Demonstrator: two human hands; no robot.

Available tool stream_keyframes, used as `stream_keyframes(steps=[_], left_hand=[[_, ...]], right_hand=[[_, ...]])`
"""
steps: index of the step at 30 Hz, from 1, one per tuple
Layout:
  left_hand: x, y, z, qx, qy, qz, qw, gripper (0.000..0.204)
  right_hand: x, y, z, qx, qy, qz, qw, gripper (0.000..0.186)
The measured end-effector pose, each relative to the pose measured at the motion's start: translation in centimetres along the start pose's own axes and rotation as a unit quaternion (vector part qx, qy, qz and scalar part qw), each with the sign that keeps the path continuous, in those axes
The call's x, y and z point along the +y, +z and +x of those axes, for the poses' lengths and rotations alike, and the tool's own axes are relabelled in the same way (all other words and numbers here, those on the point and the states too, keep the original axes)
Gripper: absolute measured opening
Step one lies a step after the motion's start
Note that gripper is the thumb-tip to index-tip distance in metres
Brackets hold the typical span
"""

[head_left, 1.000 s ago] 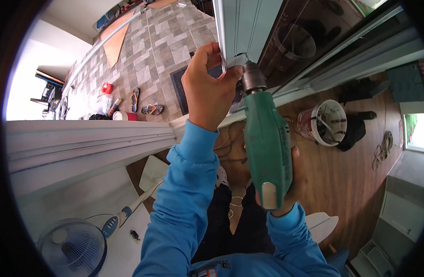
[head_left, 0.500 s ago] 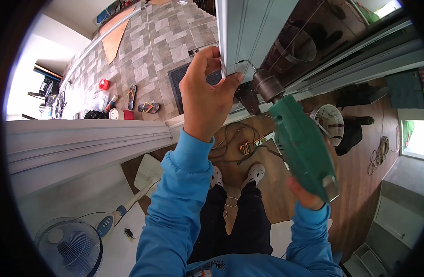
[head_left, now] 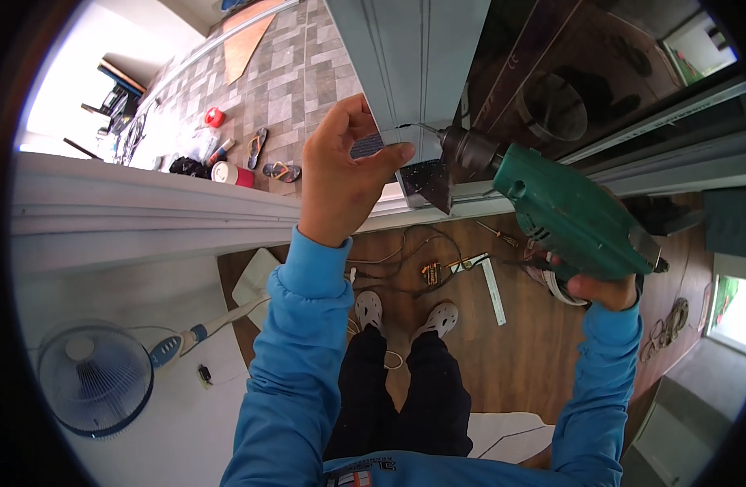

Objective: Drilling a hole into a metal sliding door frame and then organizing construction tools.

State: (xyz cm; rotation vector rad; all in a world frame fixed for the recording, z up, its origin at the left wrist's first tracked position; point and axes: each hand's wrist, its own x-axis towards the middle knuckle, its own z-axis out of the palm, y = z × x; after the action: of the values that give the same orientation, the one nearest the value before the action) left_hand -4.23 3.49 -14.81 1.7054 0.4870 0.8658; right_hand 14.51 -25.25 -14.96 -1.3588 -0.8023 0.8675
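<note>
My left hand [head_left: 340,174] grips the lower edge of the pale metal door stile [head_left: 401,61], thumb in front and fingers curled around its side. My right hand [head_left: 600,288] holds a green power drill [head_left: 568,213] by the handle, partly hidden beneath the body. The drill lies angled from the right, its dark chuck [head_left: 470,150] beside my left thumb, with a thin bit reaching a small dark mark on the stile. Dark glass [head_left: 543,49] sits right of the stile.
Tape measure [head_left: 430,273], metal square [head_left: 493,288], screwdriver [head_left: 501,235] and cords lie on the wooden floor near my feet. A standing fan [head_left: 93,373] is at lower left. Sandals [head_left: 280,172] and cans sit on tiles beyond the white frame [head_left: 146,199]. A bucket is partly hidden behind my right hand.
The drill has swung rightward from upright to a nearly sideways angle, with my right hand moving right and up. My left hand still grips the stile, which appears farther left in view.
</note>
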Motion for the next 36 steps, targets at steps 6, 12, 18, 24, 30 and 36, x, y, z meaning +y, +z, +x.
stream_keyframes(steps=[6, 12, 18, 24, 30, 36], left_hand=[[0.4, 0.5, -0.1, 0.011, -0.008, 0.007, 1.000, 0.040], [0.3, 0.9, -0.1, 0.021, 0.013, 0.014, 1.000, 0.035], [-0.2, 0.6, -0.3, -0.001, 0.014, 0.022, 1.000, 0.037], [-2.1, -1.5, -0.7, -0.087, 0.025, -0.049, 0.995, 0.048], [-4.6, -2.9, 0.4, -0.139, 0.003, -0.142, 0.980, 0.060], [-5.2, -3.4, 1.5, -0.169, 0.022, -0.161, 0.972, 0.065]], right_hand=[[-1.4, -0.5, 1.1, -0.005, 0.042, -0.028, 0.999, 0.094], [-0.3, 7.8, -2.7, 0.042, -0.162, -0.151, 0.974, 0.086], [-0.6, 19.3, -5.3, 0.179, -0.114, -0.088, 0.973, 0.087], [-0.2, 31.1, -3.3, 0.346, -0.111, -0.267, 0.893, 0.087], [1.8, 38.8, 0.2, 0.417, -0.057, -0.309, 0.853, 0.069], [2.2, 40.3, 2.4, 0.466, -0.138, -0.258, 0.835, 0.093]])
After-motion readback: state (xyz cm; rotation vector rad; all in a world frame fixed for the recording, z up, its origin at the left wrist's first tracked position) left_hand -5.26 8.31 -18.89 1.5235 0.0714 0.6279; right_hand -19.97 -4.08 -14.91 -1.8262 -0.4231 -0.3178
